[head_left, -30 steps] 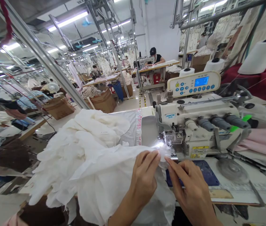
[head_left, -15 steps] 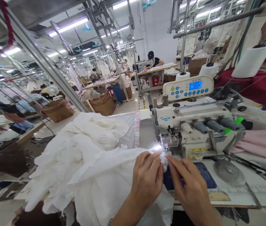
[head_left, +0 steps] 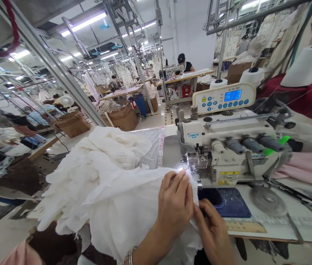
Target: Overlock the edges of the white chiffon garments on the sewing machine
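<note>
White fabric (head_left: 123, 198) spreads from the pile on the left up to the presser foot area of an overlock sewing machine (head_left: 227, 140). Close in front of the lit needle area, my left hand (head_left: 174, 209) has its fingers bent together on the fabric near its right edge. Lower and to the right, my right hand (head_left: 212, 230) pinches the fabric's edge between thumb and fingers. The fabric under my left fingertips is partly hidden. More cream-white cut pieces (head_left: 89, 162) lie heaped left of the machine.
A control panel (head_left: 224, 98) with a lit screen tops the machine. Thread cones (head_left: 306, 66) stand behind it, with red cloth (head_left: 277, 90) around them. Pink fabric (head_left: 307, 169) lies at the right. A co-worker (head_left: 183, 64) sits at another machine beyond the aisle.
My right hand has moved down and toward me along the fabric's edge, away from the needle area. The bunched edge there now lies flatter. My left hand has barely moved.
</note>
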`<state>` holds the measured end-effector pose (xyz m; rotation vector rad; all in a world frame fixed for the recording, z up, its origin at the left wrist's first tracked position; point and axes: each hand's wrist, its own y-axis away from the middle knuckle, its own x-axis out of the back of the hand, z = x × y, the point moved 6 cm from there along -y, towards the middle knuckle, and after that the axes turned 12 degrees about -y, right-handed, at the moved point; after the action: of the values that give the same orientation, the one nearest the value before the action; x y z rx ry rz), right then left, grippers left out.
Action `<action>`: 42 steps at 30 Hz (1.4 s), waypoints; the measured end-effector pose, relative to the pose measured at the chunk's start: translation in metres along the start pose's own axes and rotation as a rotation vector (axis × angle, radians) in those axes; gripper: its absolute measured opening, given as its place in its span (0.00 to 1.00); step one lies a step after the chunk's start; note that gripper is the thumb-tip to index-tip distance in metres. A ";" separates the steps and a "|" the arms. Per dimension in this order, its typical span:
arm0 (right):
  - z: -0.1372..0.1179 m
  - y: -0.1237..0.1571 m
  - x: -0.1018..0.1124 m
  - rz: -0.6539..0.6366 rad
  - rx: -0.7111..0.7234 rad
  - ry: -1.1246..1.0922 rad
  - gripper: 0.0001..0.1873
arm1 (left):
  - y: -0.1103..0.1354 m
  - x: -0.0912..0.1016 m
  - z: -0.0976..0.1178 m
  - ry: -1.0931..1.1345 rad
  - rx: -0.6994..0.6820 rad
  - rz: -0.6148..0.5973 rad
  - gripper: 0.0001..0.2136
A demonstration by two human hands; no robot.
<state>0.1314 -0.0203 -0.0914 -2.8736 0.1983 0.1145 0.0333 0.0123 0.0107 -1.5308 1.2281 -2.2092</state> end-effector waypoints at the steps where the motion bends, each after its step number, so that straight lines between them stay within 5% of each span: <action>1: -0.003 0.001 0.004 0.003 0.013 0.005 0.10 | 0.000 -0.001 0.002 -0.009 0.001 0.005 0.11; 7: -0.005 0.005 0.014 -0.076 -0.059 0.051 0.10 | -0.002 -0.002 0.007 -0.025 0.013 -0.004 0.12; 18: -0.018 0.000 0.020 0.013 0.024 0.206 0.12 | -0.011 0.001 -0.004 0.068 0.058 -0.017 0.11; 30: -0.011 0.010 0.019 0.107 -0.270 -0.106 0.18 | -0.004 0.010 0.007 0.055 -0.077 -0.030 0.09; 42: -0.019 -0.003 0.015 -0.005 -0.195 -0.030 0.15 | -0.025 0.000 -0.012 0.181 -0.055 -0.039 0.08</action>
<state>0.1477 -0.0247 -0.0735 -3.0637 0.1836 0.1852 0.0300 0.0345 0.0265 -1.4106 1.3310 -2.4036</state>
